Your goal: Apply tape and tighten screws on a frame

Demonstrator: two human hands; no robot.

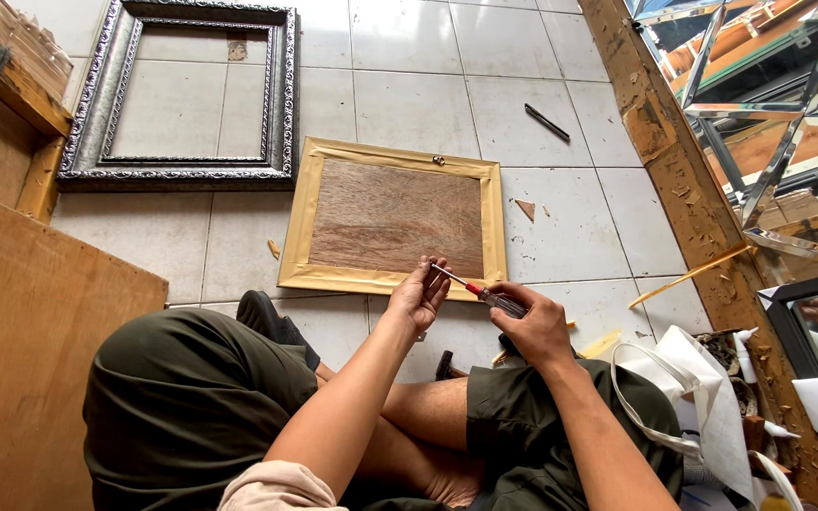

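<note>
Two frames lie on the tiled floor [409, 104] ahead of my crossed legs.
Nearest, the taped frame back [392, 218] lies face down; just above its near edge my right hand [534, 326] clamps the screwdriver [480, 292] handle, while my left hand [417, 293] fingertips pinch together at its tip, steadying it.

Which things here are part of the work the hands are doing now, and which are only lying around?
In use:
- screwdriver, held in the right hand
- left hand, fingertips at the screwdriver's tip
- gold frame, lying back up just beyond the hands

Lying about:
- silver ornate frame, empty on the floor tiles
- black pen-like stick
- white bag
- wood chip
- mirror pieces
</note>
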